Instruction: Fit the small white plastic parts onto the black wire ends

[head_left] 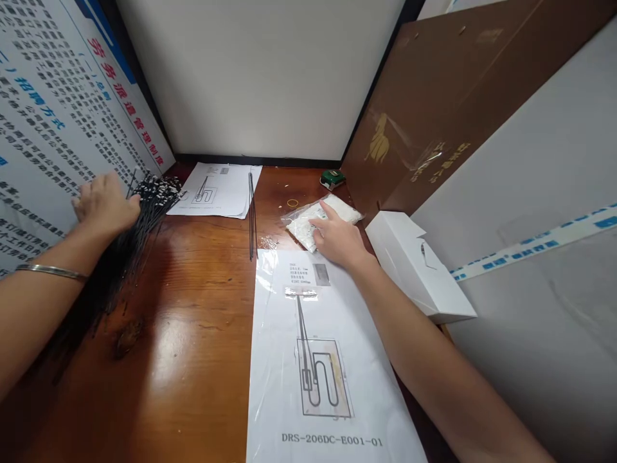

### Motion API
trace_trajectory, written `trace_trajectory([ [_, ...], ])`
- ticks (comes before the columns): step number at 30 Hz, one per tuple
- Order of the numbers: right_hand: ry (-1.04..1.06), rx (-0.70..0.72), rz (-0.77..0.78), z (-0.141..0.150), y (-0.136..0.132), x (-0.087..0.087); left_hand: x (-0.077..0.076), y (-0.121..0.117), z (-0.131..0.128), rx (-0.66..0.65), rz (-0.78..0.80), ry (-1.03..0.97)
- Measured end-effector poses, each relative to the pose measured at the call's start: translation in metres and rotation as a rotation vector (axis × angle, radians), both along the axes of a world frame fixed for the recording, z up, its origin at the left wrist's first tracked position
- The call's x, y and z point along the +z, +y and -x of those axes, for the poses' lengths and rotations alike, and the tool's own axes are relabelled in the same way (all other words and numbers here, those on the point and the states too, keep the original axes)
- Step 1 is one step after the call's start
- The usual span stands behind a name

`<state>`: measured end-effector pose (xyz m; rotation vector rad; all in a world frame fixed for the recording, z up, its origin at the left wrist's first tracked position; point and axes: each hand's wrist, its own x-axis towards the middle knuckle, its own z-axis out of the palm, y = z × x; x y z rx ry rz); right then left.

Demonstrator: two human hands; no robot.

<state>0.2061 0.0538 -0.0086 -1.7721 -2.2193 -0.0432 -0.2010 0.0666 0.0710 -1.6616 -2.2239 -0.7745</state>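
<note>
My left hand (103, 204) rests on a big bundle of thin black wires with white tips (144, 206) at the table's left edge, its fingers curled down into the strands. My right hand (340, 239) lies on a clear bag of small white parts (308, 222), index finger stretched out over it, the other fingers bent. In front of me lies a printed template sheet (328, 360) under clear film, with a drawn wire loop and the label DRS-206DC-E001-01. A few loose black wires (251, 212) lie straight between the two sheets.
A second printed sheet (219, 190) lies at the back. A white box (417, 263) stands right of my forearm, a brown cardboard panel (434, 96) behind it. A green item (332, 178) sits by the back wall. A poster with text (53, 116) walls the left side.
</note>
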Motion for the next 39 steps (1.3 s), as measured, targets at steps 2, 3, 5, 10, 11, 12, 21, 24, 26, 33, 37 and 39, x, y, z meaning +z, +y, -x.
trace_trajectory([
  [2, -0.021, -0.007, -0.011, 0.001, 0.000, -0.002, -0.008, 0.005, -0.019, -0.131, 0.032, 0.057],
  [3, -0.029, -0.012, -0.014, 0.002, 0.001, -0.003, -0.012, 0.006, -0.035, -0.223, 0.077, 0.069],
  [5, -0.039, -0.017, -0.022, 0.002, 0.002, -0.006, -0.023, 0.004, -0.073, -0.316, 0.202, 0.045],
  [10, -0.041, -0.050, -0.039, 0.003, 0.003, -0.006, -0.040, -0.009, -0.156, -0.470, 0.411, -0.023],
  [11, -0.039, -0.060, -0.038, 0.004, 0.003, -0.006, -0.041, -0.012, -0.165, -0.489, 0.447, -0.027],
  [12, -0.035, -0.067, -0.037, 0.005, 0.004, -0.006, -0.042, -0.015, -0.172, -0.500, 0.475, -0.012],
  [21, -0.010, -0.063, -0.040, 0.007, 0.003, -0.008, -0.047, -0.027, -0.188, -0.532, 0.685, 0.235],
  [24, -0.031, -0.047, -0.072, 0.008, 0.003, -0.008, -0.042, -0.029, -0.193, -0.564, 0.773, 0.363],
  [26, -0.030, -0.046, -0.102, 0.007, 0.003, -0.009, -0.039, -0.029, -0.196, -0.576, 0.795, 0.410],
  [33, 0.157, 0.017, -0.330, 0.000, 0.007, -0.021, -0.045, -0.031, -0.192, -0.538, 0.723, 0.388],
  [37, 0.298, 0.066, -0.523, 0.010, 0.007, -0.003, -0.053, -0.031, -0.180, -0.511, 0.629, 0.251],
  [39, 0.345, 0.210, -0.583, 0.021, -0.006, 0.023, -0.054, -0.033, -0.172, -0.482, 0.562, 0.157],
])
